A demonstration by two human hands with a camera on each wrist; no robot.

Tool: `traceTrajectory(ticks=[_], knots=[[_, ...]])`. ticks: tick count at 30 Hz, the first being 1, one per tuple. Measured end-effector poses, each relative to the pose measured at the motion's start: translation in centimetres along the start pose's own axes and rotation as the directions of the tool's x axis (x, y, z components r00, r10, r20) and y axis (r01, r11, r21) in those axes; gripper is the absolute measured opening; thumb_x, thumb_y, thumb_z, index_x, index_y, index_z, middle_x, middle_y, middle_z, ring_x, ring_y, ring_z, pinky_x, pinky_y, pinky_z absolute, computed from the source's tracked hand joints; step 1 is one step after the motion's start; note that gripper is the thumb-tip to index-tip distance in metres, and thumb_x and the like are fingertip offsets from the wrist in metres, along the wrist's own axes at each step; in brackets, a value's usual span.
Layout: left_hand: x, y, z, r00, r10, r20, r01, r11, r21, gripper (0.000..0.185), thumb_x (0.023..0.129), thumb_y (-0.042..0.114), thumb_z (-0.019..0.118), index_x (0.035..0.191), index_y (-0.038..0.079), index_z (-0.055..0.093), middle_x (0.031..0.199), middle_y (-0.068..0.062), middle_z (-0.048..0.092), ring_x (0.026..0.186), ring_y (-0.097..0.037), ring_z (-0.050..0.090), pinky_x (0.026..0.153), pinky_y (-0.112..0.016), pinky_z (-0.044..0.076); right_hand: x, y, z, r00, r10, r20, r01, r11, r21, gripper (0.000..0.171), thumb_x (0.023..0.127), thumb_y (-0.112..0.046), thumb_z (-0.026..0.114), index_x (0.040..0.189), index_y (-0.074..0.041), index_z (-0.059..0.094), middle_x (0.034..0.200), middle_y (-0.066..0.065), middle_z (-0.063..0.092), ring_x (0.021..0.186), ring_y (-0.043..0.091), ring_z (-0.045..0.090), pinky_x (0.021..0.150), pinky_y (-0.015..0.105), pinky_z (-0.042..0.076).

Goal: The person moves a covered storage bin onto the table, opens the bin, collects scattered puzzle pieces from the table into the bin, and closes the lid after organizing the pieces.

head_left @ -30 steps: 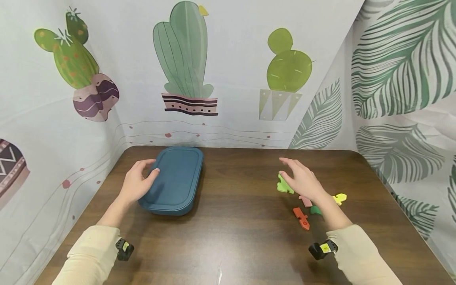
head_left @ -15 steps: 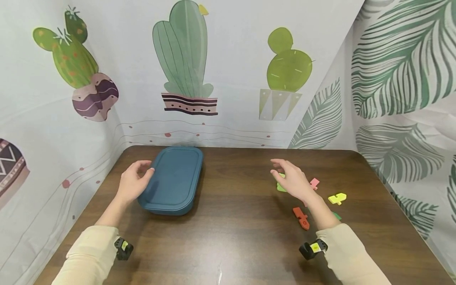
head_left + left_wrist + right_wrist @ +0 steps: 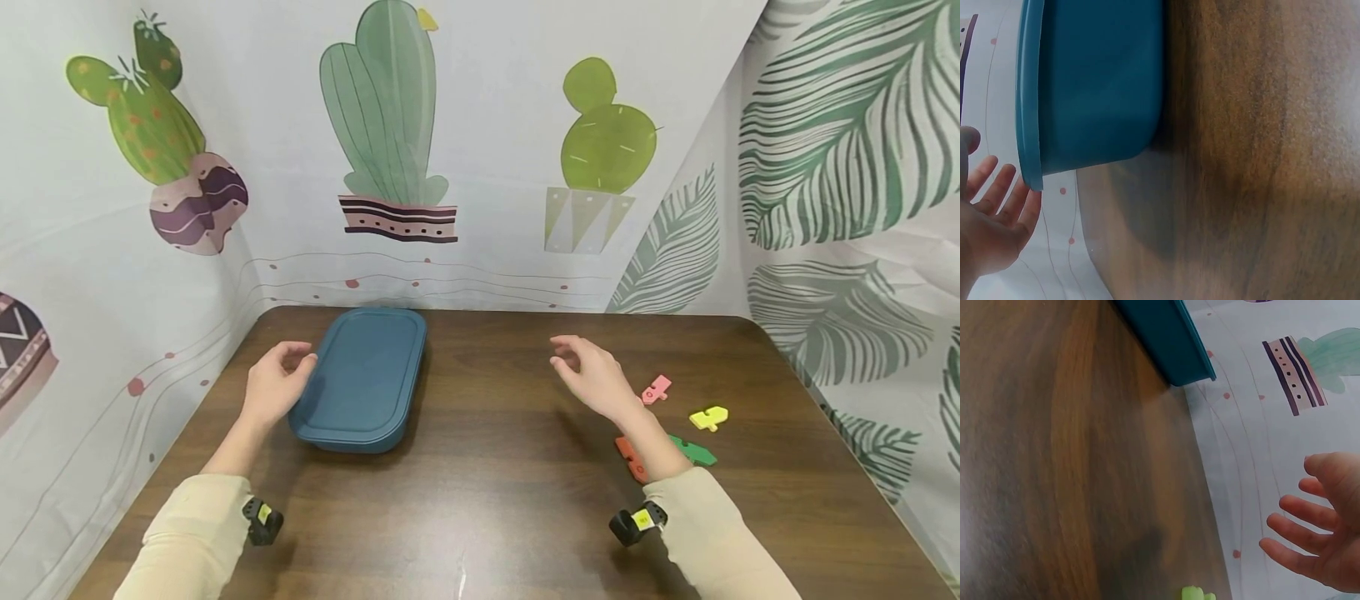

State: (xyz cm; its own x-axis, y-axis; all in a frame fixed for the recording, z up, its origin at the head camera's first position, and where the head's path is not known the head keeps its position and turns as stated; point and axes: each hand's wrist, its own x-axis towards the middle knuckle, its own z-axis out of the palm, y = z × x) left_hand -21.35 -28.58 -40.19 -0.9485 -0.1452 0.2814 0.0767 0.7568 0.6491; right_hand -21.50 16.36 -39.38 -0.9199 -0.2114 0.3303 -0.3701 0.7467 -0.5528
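Note:
A blue lidded box (image 3: 367,375) stands at the back left of the table. Beside its left edge hovers my left hand (image 3: 273,385), fingers loosely bent and nothing held; whether a fingertip touches the lid rim (image 3: 1030,112) I cannot tell. My right hand (image 3: 596,382) hangs in the air over the right half, relaxed and holding nothing. Near it lie flat pieces with pointed ends: pink (image 3: 656,389), yellow (image 3: 708,417), green (image 3: 693,451) and red-orange (image 3: 632,460), the last partly behind the forearm. A light green piece (image 3: 1193,593) shows only in the right wrist view.
The brown wooden table (image 3: 480,483) meets a white cloth backdrop (image 3: 495,150) printed with cacti and leaves. Black cameras sit on both wrists, the left wrist camera (image 3: 262,522) and the right wrist camera (image 3: 637,522).
My right hand has moved left, uncovering the pink and green pieces and hiding the light green one. My left hand has drifted slightly left, off the lid. The box has stayed put.

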Motion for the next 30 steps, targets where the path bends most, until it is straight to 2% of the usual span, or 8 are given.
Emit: traceTrajectory(ticks=[7, 14, 19, 30], knots=[[0.1, -0.4, -0.3, 1.0, -0.021, 0.022, 0.021, 1.0, 0.015, 0.035, 0.092, 0.031, 0.051, 0.112, 0.003, 0.06, 0.105, -0.018, 0.066, 0.094, -0.032, 0.062, 0.073, -0.035, 0.046, 0.1, -0.6, 1.7, 1.0, 0.005, -0.002, -0.005, 1.0, 0.018, 0.031, 0.089, -0.021, 0.06, 0.117, -0.009, 0.06, 0.1, 0.006, 0.067, 0.087, 0.019, 0.066, 0.074, 0.043, 0.051], [0.1, -0.6, -0.5, 0.995, -0.078, 0.064, 0.078, 0.997, 0.011, 0.04, 0.093, 0.033, 0.049, 0.116, 0.002, 0.058, 0.114, -0.019, 0.062, 0.101, -0.034, 0.06, 0.077, -0.038, 0.047, 0.2, -1.1, 2.7, 1.0, -0.014, -0.028, 0.015, 0.999, 0.048, 0.029, 0.088, -0.019, 0.061, 0.114, -0.007, 0.061, 0.095, 0.006, 0.068, 0.08, 0.018, 0.065, 0.071, 0.037, 0.053], [0.1, -0.8, -0.4, 0.991, -0.1, 0.086, 0.099, 0.995, 0.018, 0.04, 0.093, 0.033, 0.05, 0.116, 0.002, 0.059, 0.115, -0.02, 0.062, 0.102, -0.035, 0.06, 0.08, -0.042, 0.047, 0.2, -1.4, 3.5, 0.999, -0.019, -0.032, 0.022, 0.996, 0.084, 0.028, 0.088, -0.016, 0.061, 0.113, -0.006, 0.06, 0.092, 0.005, 0.068, 0.078, 0.017, 0.066, 0.07, 0.036, 0.053], [0.4, -1.2, -0.2, 0.982, -0.126, 0.138, 0.125, 0.992, 0.021, 0.042, 0.093, 0.034, 0.05, 0.119, 0.002, 0.057, 0.115, -0.02, 0.061, 0.104, -0.034, 0.059, 0.083, -0.044, 0.046, 0.2, -2.7, 5.2, 1.0, 0.024, -0.008, -0.024, 0.995, 0.097, 0.027, 0.088, -0.017, 0.06, 0.113, -0.007, 0.061, 0.089, 0.0, 0.068, 0.074, 0.013, 0.065, 0.066, 0.035, 0.051]])
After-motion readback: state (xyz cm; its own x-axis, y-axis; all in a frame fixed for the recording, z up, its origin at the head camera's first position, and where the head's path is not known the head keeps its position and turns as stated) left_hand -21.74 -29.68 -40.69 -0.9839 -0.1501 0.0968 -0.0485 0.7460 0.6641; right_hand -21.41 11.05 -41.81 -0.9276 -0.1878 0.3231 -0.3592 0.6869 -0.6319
